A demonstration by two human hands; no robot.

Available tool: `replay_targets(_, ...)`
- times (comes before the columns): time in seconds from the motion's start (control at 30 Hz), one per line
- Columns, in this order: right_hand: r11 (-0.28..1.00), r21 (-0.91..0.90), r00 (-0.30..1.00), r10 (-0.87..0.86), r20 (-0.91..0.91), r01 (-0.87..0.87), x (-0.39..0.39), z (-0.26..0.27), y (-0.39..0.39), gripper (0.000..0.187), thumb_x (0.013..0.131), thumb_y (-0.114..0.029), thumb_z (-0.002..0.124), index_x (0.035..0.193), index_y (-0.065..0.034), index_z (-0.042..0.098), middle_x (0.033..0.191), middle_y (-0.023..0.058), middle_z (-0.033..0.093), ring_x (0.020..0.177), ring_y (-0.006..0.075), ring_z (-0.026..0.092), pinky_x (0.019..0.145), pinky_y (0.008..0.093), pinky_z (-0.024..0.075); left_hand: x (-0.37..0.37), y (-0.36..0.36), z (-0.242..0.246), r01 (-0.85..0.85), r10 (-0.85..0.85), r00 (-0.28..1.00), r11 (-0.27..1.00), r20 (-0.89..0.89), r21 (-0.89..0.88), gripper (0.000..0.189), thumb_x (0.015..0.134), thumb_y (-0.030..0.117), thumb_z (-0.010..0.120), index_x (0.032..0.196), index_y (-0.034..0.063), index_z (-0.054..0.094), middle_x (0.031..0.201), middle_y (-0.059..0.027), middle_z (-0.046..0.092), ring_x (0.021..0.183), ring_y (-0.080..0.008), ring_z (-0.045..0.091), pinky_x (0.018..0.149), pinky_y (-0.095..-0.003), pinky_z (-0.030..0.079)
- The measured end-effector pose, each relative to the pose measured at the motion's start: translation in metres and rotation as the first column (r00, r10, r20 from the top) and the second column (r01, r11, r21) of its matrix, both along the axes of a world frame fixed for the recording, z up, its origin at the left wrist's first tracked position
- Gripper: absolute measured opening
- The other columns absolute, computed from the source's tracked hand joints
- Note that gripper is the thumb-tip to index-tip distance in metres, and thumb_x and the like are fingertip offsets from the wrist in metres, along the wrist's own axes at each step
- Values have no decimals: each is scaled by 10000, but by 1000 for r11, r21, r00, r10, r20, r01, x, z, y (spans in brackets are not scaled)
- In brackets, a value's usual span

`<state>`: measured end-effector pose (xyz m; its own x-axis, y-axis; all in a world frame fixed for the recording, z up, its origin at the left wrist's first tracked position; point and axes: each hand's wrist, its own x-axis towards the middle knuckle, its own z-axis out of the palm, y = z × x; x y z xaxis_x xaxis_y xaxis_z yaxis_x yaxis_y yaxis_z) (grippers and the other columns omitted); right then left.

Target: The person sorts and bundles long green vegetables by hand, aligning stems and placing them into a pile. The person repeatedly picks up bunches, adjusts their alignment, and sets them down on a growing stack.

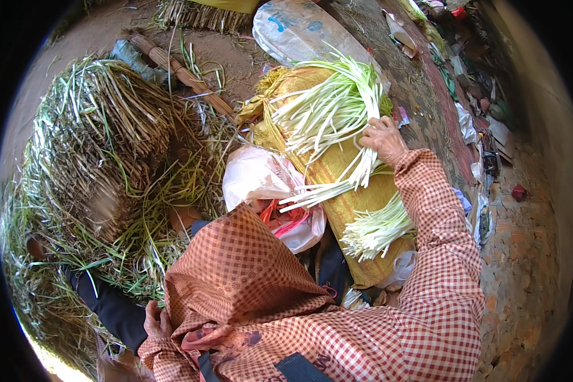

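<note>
My right hand is closed around a small bunch of long white-and-green stalks, which look like blanched chives. Beside it a larger loose heap of these stalks lies on a stuffed yellow woven sack. Nearer to me, a smaller bunch rests on the same sack, partly under my right forearm. My left hand is low at the left, against the edge of my checked apron. Cloth hides part of its fingers, and whether they grip anything is unclear.
An open white plastic bag holding red and pink strips sits left of the sack. A big pile of grassy stalks stands at the left. Behind are a filled whitish sack and a bound stick bundle. Litter lines the wall.
</note>
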<state>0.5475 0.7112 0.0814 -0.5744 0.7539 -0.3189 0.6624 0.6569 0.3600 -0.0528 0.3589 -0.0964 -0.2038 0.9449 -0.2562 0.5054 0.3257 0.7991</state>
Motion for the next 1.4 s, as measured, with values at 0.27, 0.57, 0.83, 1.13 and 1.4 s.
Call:
replay_targets(0.27,993,85,995,74,60,-79,13,-27,-3,161,755,-96,578,895,-156,632,947,6,579,1108,206,478,972,433,305,-4,-6,4,-40,32,994,996,-101,-76,306,811,37,594,1106,20,514,674,-60,568,573,-125,530,551,-265,437)
replay_targets(0.57,637,243,405,-120,-907,731,5,96,49,218,862,-260,617,890,-44,633,807,89,655,736,206,618,615,347,504,-5,-4,-3,41,-34,996,997,-87,72,294,814,30,591,1098,24,516,648,-54,552,539,-122,515,521,-259,422)
replay_targets(0.83,978,209,999,-11,-50,21,-19,-34,3,299,864,-84,521,1144,-179,562,852,36,631,844,164,564,854,352,430,-4,-5,-1,21,-17,997,999,-78,48,286,813,14,586,1090,25,519,634,-49,543,531,-119,513,503,-258,410)
replay_targets(1.13,931,243,933,-192,-306,271,-21,11,29,227,769,-168,676,995,-159,653,993,54,602,958,220,536,868,405,398,-4,-7,-4,-7,10,999,998,-48,58,295,815,29,595,1100,23,516,638,-60,546,539,-135,508,519,-274,419)
replay_targets(1.4,954,-115,950,-289,-122,276,-80,-11,115,674,701,-8,632,1318,-121,388,1323,124,467,1236,283,430,1065,374,329,-1,-6,2,-22,22,1000,999,-15,23,280,829,29,593,1097,8,513,639,-44,539,551,-116,494,526,-256,408)
